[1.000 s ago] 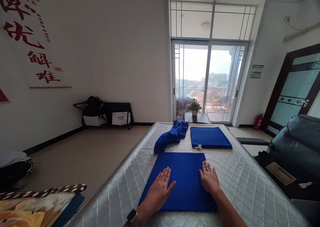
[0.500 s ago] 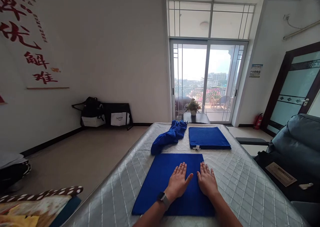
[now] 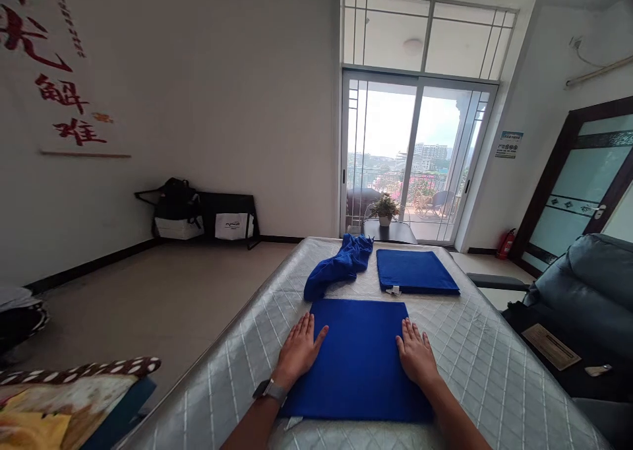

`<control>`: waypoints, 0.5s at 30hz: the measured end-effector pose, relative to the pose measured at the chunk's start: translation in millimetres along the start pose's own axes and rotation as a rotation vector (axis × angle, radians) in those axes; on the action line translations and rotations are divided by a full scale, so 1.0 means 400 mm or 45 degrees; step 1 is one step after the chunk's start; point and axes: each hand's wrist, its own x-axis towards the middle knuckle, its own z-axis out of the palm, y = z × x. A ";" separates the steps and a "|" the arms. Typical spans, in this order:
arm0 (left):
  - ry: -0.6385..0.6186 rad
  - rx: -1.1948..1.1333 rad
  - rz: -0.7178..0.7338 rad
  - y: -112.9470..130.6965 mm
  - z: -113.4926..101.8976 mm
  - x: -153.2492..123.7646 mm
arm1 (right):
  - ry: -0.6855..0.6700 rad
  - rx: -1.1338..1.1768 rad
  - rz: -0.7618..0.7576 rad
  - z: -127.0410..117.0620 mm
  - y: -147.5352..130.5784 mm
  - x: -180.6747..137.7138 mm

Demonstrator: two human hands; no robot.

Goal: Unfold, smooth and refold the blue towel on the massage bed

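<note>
A blue folded cloth [image 3: 360, 364] lies flat and smooth on the silver quilted table cover [image 3: 237, 364], with a small white tag poking out at its near left corner. My left hand [image 3: 298, 350] rests on its left edge, open, fingers stretched forward and thumb apart. On the right edge lies my right hand [image 3: 417, 352], also open and flat, holding nothing. Beyond them, a second folded blue cloth [image 3: 417, 270] with a white tag sits at the far right. A crumpled blue cloth [image 3: 341, 265] lies bunched at the far left.
A potted plant [image 3: 384, 209] stands on a small dark table past the far end. To the right is a dark armchair [image 3: 583, 291] with a brown card on it. A patterned cloth [image 3: 64, 404] is at the lower left. Sliding glass doors [image 3: 420, 160] fill the back.
My left hand has slid left from the middle of the near blue cloth to its left edge. My right hand stays along the right edge. The view has tilted and shifted slightly.
</note>
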 end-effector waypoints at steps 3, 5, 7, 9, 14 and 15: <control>0.023 -0.017 0.020 0.009 -0.017 -0.004 | -0.023 -0.027 0.005 -0.011 -0.002 0.005; 0.041 -0.021 0.035 0.009 -0.023 -0.005 | -0.033 -0.040 -0.004 -0.025 -0.005 0.019; 0.045 -0.024 0.031 0.008 -0.026 -0.005 | -0.032 -0.029 -0.019 -0.042 -0.008 0.043; 0.046 -0.030 0.020 0.007 -0.025 -0.004 | -0.021 -0.011 -0.032 -0.058 -0.013 0.074; 0.093 -0.020 0.041 0.001 -0.007 0.000 | -0.004 0.017 -0.041 -0.064 -0.018 0.135; 0.100 -0.016 0.048 -0.002 -0.001 0.001 | -0.003 0.023 -0.036 -0.058 -0.016 0.142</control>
